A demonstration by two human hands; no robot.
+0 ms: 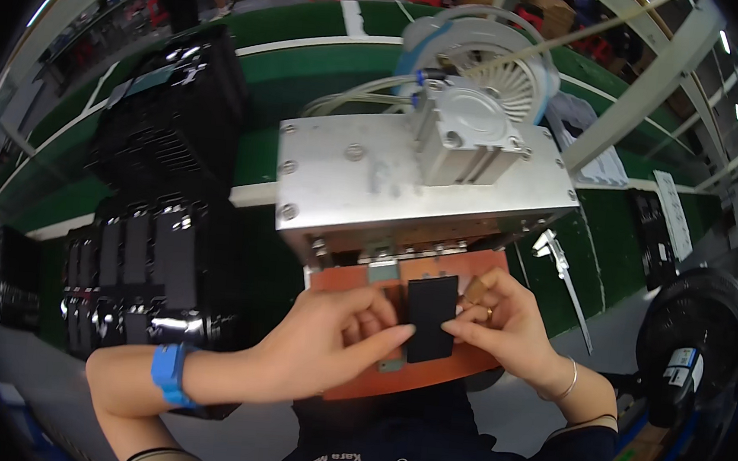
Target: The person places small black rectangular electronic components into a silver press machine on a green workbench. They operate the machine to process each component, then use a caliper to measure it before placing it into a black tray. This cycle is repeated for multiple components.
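Note:
A flat black rectangular plate (430, 319) stands between my hands, over the orange base (353, 383) of a metal press. My left hand (339, 336) grips its left edge, the thumb against the lower side and the fingers curled behind. My right hand (500, 323) pinches the right edge between thumb and fingers; a tan cover sits on one fingertip. Just beyond my hands is the silver block of the press (365, 174), with a pneumatic cylinder (471, 139) on top. A small greenish metal piece (383, 271) shows at the front opening of the press.
Stacked black plastic housings (145, 269) stand at the left on the green bench. A caliper (564, 281) lies right of the press. Behind it are a fan (507, 77) and a grey bin (588, 139). A black round device (694, 334) is at far right.

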